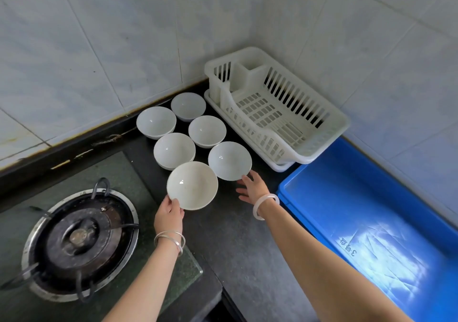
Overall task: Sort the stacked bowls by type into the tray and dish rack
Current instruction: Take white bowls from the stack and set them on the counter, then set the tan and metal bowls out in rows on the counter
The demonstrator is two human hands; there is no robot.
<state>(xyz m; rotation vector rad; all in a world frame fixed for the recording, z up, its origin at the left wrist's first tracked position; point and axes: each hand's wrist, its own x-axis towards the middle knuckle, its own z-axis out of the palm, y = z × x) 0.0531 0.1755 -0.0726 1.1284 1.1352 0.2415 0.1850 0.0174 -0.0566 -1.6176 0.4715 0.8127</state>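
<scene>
Six white bowls stand on the dark desk, beside one white dish rack and one blue tray. The left grip pinches the nearest bowl; the right grip, fingers spread, touches another bowl.

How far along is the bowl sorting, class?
Nothing is sorted yet: the white slatted plastic dish rack and the blue plastic tray hold no bowls. In hand: the left hand grips the nearest white ceramic bowl; the right hand touches its neighbour bowl. Left: all six bowl positions.
</scene>
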